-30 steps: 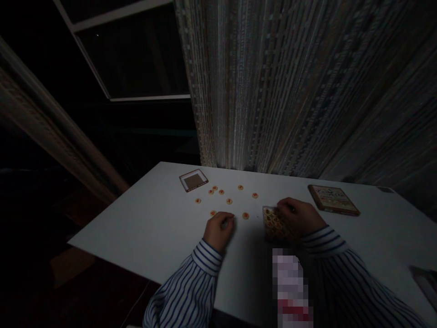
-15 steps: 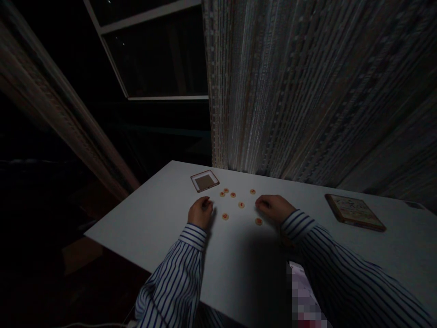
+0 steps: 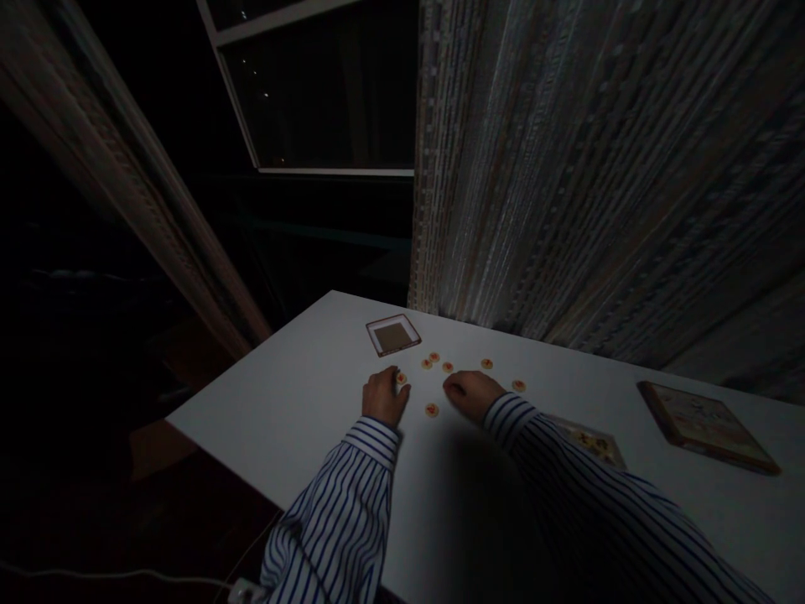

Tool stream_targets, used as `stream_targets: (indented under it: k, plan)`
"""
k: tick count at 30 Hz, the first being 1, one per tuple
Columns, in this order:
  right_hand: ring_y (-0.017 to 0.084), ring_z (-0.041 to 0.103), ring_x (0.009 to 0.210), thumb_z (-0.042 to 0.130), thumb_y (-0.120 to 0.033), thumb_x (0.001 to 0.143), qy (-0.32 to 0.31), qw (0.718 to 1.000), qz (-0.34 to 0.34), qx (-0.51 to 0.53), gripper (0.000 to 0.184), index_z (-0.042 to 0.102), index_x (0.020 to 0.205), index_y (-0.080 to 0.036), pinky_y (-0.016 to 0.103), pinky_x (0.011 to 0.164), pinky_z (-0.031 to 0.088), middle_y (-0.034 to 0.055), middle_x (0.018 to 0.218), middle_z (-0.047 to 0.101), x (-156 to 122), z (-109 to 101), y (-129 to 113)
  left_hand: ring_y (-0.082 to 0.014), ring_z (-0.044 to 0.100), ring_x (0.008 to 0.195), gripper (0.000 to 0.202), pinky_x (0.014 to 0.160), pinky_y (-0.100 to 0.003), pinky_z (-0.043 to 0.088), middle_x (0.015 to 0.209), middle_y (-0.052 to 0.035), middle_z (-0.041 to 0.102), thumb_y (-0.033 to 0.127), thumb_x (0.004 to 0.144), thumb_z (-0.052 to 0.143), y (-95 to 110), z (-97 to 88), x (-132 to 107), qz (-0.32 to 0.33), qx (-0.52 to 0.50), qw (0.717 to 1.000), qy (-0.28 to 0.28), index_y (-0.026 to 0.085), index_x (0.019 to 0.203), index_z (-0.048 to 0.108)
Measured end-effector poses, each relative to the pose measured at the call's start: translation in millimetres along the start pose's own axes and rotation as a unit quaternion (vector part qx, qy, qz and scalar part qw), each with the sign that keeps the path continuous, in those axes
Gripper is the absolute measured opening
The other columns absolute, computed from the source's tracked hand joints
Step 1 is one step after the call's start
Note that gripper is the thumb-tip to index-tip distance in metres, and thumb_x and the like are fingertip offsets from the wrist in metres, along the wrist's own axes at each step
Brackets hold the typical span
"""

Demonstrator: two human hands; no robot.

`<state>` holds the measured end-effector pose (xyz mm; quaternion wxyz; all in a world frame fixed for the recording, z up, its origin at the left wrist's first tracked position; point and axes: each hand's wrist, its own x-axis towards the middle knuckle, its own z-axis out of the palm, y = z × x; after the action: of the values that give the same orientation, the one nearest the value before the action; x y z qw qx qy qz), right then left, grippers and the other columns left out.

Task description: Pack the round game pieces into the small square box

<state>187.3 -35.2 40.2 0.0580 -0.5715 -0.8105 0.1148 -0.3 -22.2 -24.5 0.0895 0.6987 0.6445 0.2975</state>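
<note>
My left hand [image 3: 383, 398] is low over the white table, its thumb and fingers curled round a small round xiangqi piece [image 3: 401, 378] with a red character. To its right, my right hand [image 3: 473, 393] is closed, thumb and fingertips together. What those fingers hold, if anything, is hidden. Between the hands and just beyond them lie several similar pieces, including a near xiangqi piece [image 3: 431, 409], a middle xiangqi piece [image 3: 448, 367] and a far xiangqi piece [image 3: 486, 363]. Another xiangqi piece [image 3: 519, 385] lies right of my right hand.
A shallow square tray [image 3: 393, 335] stands on the white table [image 3: 277, 377] behind my left hand. Partly under my right sleeve is a container [image 3: 594, 443] with pieces. A flat, brown-edged box [image 3: 709, 426] lies at the right. A curtain [image 3: 503, 168] hangs along the back edge.
My right hand has moved left, nearer my left hand, uncovering a piece at its right and covering others. A piece now shows in my left hand's grasp. The view has shifted slightly left.
</note>
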Motion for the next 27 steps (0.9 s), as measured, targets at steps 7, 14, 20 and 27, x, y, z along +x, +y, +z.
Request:
stream_targets:
  k: [7,14,20,27]
  plan:
    - [0.019,0.060,0.092,0.039,-0.024,0.081,-0.006,1.000,-0.017,-0.004,0.030,0.066,0.094,-0.020,0.027,0.078,0.039,0.0067,0.099,0.067,13,9,-12,-0.0232,0.054,0.101,0.036,0.086,-0.034,0.042,0.104,-0.0091,0.064,0.027,0.076,0.056,4,-1.9,2,-0.012,0.028,0.999,-0.017,0.015,0.110,0.056]
    - [0.020,0.059,0.092,0.038,-0.025,0.082,-0.002,1.000,-0.025,-0.008,0.031,0.065,0.096,-0.019,0.028,0.078,0.040,0.0078,0.099,0.067,14,12,-19,-0.0229,0.055,0.100,0.033,0.085,-0.034,0.042,0.102,-0.0087,0.065,0.025,0.078,0.054,4,-1.2,2,-0.006,0.028,1.000,-0.006,0.016,0.109,0.057]
    - [0.020,0.060,0.092,0.039,-0.023,0.081,0.000,1.000,-0.028,-0.011,0.032,0.065,0.097,-0.019,0.029,0.078,0.041,0.0075,0.100,0.067,13,9,-20,-0.0230,0.057,0.095,0.029,0.082,-0.034,0.043,0.097,-0.0079,0.067,0.024,0.079,0.052,1,2.2,3,0.013,0.022,1.000,0.013,0.016,0.106,0.059]
    - [0.020,0.060,0.094,0.039,-0.023,0.081,0.005,1.000,-0.024,-0.014,0.032,0.065,0.099,-0.019,0.028,0.079,0.041,0.0072,0.102,0.067,6,2,-20,-0.0213,0.059,0.091,0.026,0.079,-0.034,0.045,0.094,-0.0090,0.067,0.025,0.079,0.053,-1,4.5,0,0.045,-0.011,0.994,0.094,0.017,0.103,0.060]
